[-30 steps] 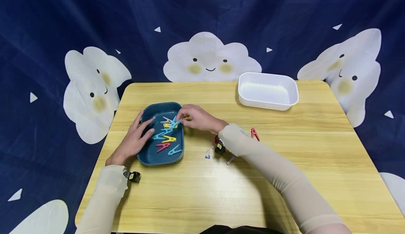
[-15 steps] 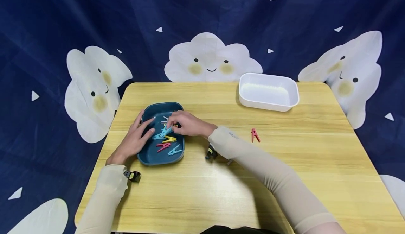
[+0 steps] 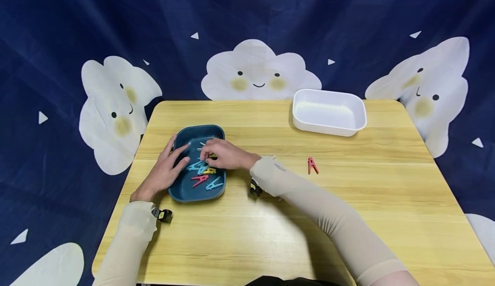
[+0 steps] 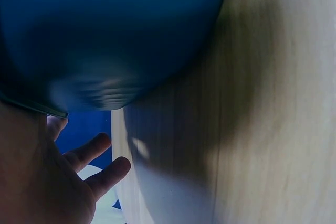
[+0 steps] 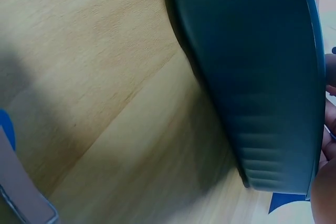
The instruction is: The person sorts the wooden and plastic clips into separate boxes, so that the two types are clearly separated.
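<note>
Here I see the right hand reaching into the blue tray, fingers curled on a blue clothespin; the left hand rests flat and relaxed on the tray's rim.

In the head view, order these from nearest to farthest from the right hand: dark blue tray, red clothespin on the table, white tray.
1. Dark blue tray, under the right hand.
2. Red clothespin, alone on the wooden table, to the right.
3. White tray, far right corner.
</note>
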Tool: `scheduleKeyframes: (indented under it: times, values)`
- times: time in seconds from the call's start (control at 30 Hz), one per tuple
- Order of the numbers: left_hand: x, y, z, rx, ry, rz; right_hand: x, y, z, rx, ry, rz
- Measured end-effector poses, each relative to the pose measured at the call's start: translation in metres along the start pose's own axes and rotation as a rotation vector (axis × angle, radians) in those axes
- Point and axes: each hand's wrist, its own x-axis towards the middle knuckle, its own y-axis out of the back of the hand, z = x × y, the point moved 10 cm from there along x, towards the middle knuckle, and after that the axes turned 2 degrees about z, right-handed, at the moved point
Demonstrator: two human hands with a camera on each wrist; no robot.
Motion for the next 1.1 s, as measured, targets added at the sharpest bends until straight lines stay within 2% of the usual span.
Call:
scheduleKeyframes:
  times: [0.3, 0.57, 1.1]
  values:
    - [0.000, 0.000, 0.002, -0.008, -0.003, 0.000, -0.006, 0.006, -0.003, 0.065, -0.002, 0.017]
    - [0.000, 0.000, 0.002, -0.005, 0.006, 0.000, -0.018, 0.018, -0.003, 0.161, -0.018, 0.082]
    - [-0.001, -0.001, 0.001, -0.009, 0.013, -0.007, -0.060, 0.043, 0.029, 0.259, -0.130, 0.165]
